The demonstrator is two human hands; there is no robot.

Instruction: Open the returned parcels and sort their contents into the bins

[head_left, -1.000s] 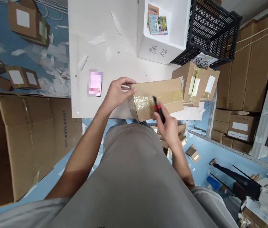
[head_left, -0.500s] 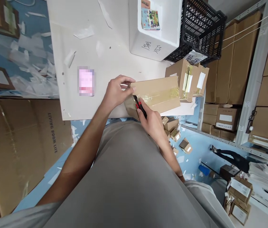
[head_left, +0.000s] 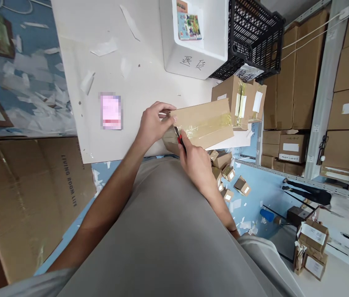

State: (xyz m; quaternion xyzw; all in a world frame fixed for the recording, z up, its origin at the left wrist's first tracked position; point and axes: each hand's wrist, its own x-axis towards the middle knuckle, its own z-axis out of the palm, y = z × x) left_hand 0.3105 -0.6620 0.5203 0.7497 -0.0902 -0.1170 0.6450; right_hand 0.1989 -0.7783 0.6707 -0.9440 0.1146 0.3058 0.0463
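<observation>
A long cardboard box (head_left: pixel 205 119) with clear tape along its top lies at the near edge of the white table (head_left: pixel 137 86). My left hand (head_left: pixel 155 121) grips the box's left end, thumb on top and fingers bent over the far corner. In my closed right hand (head_left: pixel 195 161) is a red and black box cutter (head_left: pixel 179 137), its tip at the taped left end of the box. Whether the blade is in the cardboard I cannot tell. The box's near left side is partly hidden by my right hand.
A white bin (head_left: pixel 189 62) holding small colourful boxes stands at the back, beside a black crate (head_left: pixel 254 37). More cartons (head_left: pixel 237 99) sit right of my box. A blurred pink item (head_left: pixel 111 111) lies left. Small boxes litter the floor; a person's legs (head_left: pixel 307 192) show at right.
The view has shifted slightly. The box cutter has turned a little and more of it is covered by my right hand. My left hand keeps its hold on the box.
</observation>
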